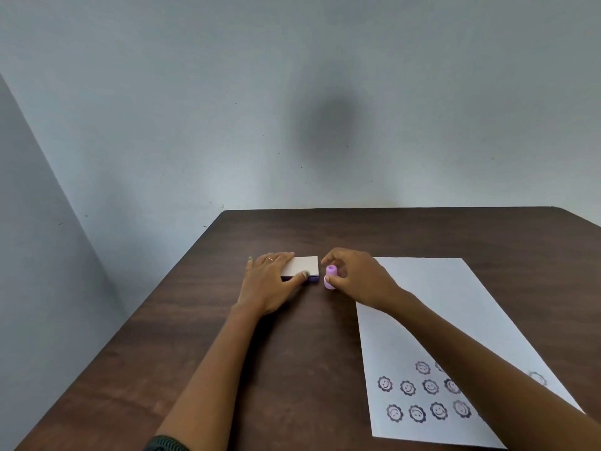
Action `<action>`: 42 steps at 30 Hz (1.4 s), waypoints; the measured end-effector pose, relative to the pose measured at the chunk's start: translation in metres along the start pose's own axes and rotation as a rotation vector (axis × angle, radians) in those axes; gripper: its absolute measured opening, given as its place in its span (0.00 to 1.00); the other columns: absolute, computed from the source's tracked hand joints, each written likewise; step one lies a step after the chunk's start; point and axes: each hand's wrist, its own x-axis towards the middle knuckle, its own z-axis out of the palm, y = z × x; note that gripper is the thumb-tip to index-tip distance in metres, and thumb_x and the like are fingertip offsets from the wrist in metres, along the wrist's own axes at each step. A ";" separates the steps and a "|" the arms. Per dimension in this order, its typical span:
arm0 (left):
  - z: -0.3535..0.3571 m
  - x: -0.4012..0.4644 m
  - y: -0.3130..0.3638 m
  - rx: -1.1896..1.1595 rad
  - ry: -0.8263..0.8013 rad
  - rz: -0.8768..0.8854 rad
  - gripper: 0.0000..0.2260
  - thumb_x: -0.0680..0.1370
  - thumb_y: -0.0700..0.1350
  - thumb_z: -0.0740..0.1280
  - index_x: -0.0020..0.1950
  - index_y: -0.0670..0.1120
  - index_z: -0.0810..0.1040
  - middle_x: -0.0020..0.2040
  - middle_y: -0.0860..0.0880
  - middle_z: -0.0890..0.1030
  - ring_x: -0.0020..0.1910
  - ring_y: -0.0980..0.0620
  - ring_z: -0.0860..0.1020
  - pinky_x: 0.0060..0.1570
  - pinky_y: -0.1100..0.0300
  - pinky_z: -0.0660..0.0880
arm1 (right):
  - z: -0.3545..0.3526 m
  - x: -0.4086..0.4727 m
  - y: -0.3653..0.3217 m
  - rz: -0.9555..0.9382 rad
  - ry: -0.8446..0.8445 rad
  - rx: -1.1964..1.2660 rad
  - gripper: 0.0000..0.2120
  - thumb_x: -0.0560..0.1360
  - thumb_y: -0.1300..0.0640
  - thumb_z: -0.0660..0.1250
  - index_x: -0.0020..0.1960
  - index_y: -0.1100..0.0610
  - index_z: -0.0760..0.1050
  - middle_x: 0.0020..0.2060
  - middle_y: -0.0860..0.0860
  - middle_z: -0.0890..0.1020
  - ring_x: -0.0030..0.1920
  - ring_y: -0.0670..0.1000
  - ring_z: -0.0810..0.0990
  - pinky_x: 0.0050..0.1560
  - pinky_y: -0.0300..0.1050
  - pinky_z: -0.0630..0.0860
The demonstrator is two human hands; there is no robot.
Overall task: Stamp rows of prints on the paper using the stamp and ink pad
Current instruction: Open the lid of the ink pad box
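A small pink stamp stands upright on the dark wooden table, just right of the ink pad. The ink pad is a flat box with a pale closed lid and a purple base. My left hand rests on the pad's left side, thumb on its front edge. My right hand pinches the stamp with thumb and fingers. A white sheet of paper lies to the right, with rows of dark flower-face prints near its front; my right forearm hides some of them.
The table's far edge meets a plain grey wall, and its left edge runs diagonally toward me. A dark band sits on my left forearm at the frame's bottom.
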 end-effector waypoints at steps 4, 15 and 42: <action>-0.011 -0.002 -0.006 -0.148 -0.043 -0.027 0.27 0.72 0.62 0.67 0.68 0.53 0.72 0.68 0.51 0.73 0.69 0.50 0.65 0.70 0.52 0.59 | 0.006 -0.002 0.001 0.027 0.031 0.020 0.09 0.75 0.56 0.65 0.54 0.56 0.77 0.49 0.54 0.83 0.46 0.50 0.79 0.46 0.40 0.75; -0.055 -0.011 -0.002 -0.256 -0.437 -0.093 0.22 0.62 0.56 0.78 0.53 0.55 0.78 0.57 0.55 0.77 0.58 0.54 0.73 0.52 0.62 0.66 | 0.006 -0.006 0.001 0.036 0.067 0.069 0.10 0.74 0.57 0.67 0.55 0.57 0.78 0.50 0.55 0.84 0.46 0.49 0.79 0.48 0.40 0.75; -0.076 -0.022 0.014 -0.036 -0.736 -0.113 0.29 0.63 0.51 0.79 0.58 0.62 0.69 0.58 0.56 0.68 0.58 0.50 0.67 0.54 0.58 0.66 | -0.018 -0.045 -0.020 -0.028 -0.128 -0.141 0.17 0.70 0.45 0.70 0.55 0.51 0.76 0.54 0.50 0.81 0.54 0.50 0.76 0.54 0.48 0.71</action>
